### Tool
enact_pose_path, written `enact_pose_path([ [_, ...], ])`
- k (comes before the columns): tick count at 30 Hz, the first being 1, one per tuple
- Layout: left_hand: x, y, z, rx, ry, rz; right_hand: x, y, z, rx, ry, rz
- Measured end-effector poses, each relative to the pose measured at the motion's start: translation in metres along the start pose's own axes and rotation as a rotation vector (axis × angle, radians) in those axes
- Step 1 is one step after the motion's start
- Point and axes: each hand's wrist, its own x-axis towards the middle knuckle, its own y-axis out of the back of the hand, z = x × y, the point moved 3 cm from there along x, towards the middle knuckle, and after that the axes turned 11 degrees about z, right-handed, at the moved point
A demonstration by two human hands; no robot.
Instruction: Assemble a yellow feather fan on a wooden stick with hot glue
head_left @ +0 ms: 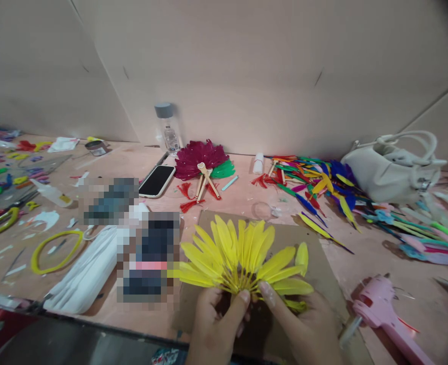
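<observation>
the cardboard (317, 258) has a pink glue gun (379, 304) at right, a maroon feather fan (197, 157) behind. above it, left hand (218, 319) and right hand (303, 324) pinch thin quills (243, 282) of splayed yellow feathers (229, 248)

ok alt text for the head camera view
A person's left hand and right hand pinch a spread of yellow feathers at the quills, over brown cardboard. A pink glue gun lies at right; multicoloured feathers and a white handbag sit farther back.

Dim, diffuse light, with darkened upper-right corner
</observation>
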Motion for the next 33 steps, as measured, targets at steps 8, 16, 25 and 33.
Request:
enact_pose_path([
  [8, 0.0032, 0.0010, -0.0005, -0.002, -0.009, -0.067, -0.0005, 0.0004, 0.0033, 0.063, -0.090, -0.013],
  [16, 0.0044, 0.0018, -0.0008, -0.011, -0.011, -0.060, -0.0026, -0.0015, 0.0015, 0.176, -0.192, -0.040],
  [25, 0.0003, 0.0023, 0.0019, -0.007, -0.044, 0.021, -0.0044, -0.0002, -0.0055, 0.098, -0.155, 0.031],
  [33, 0.0013, 0.0038, -0.0027, 0.026, -0.041, -0.025, -0.0050, -0.0021, 0.0036, 0.089, -0.161, -0.052],
])
